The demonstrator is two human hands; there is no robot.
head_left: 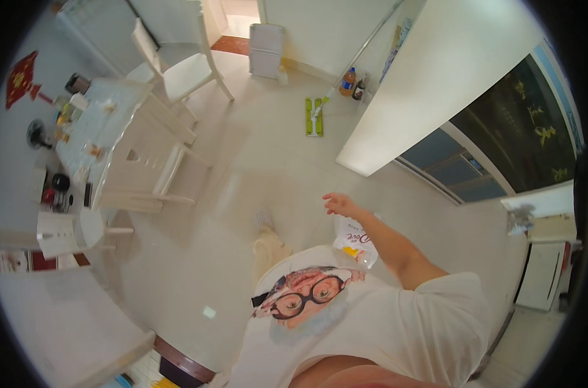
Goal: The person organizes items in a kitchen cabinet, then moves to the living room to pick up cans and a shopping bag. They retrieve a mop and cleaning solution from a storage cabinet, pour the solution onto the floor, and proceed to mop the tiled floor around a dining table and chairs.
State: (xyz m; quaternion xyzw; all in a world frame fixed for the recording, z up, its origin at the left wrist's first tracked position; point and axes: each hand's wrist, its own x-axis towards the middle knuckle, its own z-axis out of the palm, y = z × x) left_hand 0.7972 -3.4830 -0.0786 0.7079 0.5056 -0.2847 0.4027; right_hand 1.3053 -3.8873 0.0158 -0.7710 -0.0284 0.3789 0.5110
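Note:
My right hand (340,204) reaches forward over the tiled floor with its fingers apart and slightly curled; nothing shows in its grasp. Beneath my right forearm is a white plastic bag (348,232) bearing printed writing. A yellow item (351,251) shows at its lower part. The forearm and my shirt hide some of the bag, and I cannot tell whether it hangs from the arm or rests on the floor. My left hand is out of view. Below me one foot in a light shoe (263,217) shows on the floor.
A green flat mop (315,116) leans by a bottle of orange liquid (347,82) near a white partition (420,87). White chairs (189,77) surround a cluttered dining table (105,109) at left. A white box (266,51) stands by the doorway. A pale surface (56,310) fills the lower left.

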